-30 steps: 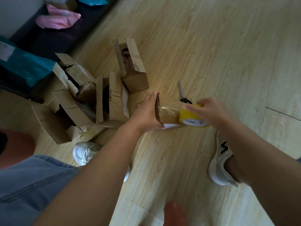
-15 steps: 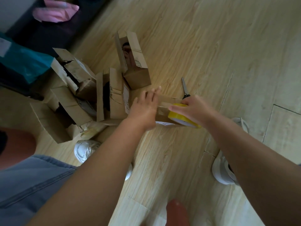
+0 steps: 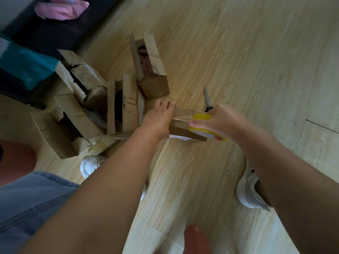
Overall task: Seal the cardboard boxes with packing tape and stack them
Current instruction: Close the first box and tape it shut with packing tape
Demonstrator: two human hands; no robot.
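Observation:
A small flat cardboard box (image 3: 183,126) lies on the wooden floor between my hands. My left hand (image 3: 158,119) presses down on its left end with fingers laid over the top. My right hand (image 3: 222,121) grips a yellow roll of packing tape (image 3: 202,117) against the box's right end. A strip of tape runs from the roll along the top of the box toward my left hand. Several open cardboard boxes (image 3: 126,103) stand in a cluster to the left, and another open box (image 3: 149,66) stands behind.
Scissors (image 3: 207,99) lie on the floor just behind my right hand. My white shoes (image 3: 249,191) flank the spot where I stand. A dark bench with a teal bag (image 3: 23,66) and pink cloth (image 3: 60,8) lines the far left.
My right hand has drawn the tape roll to the right end of the box. My left hand has shifted from the box's end onto its top.

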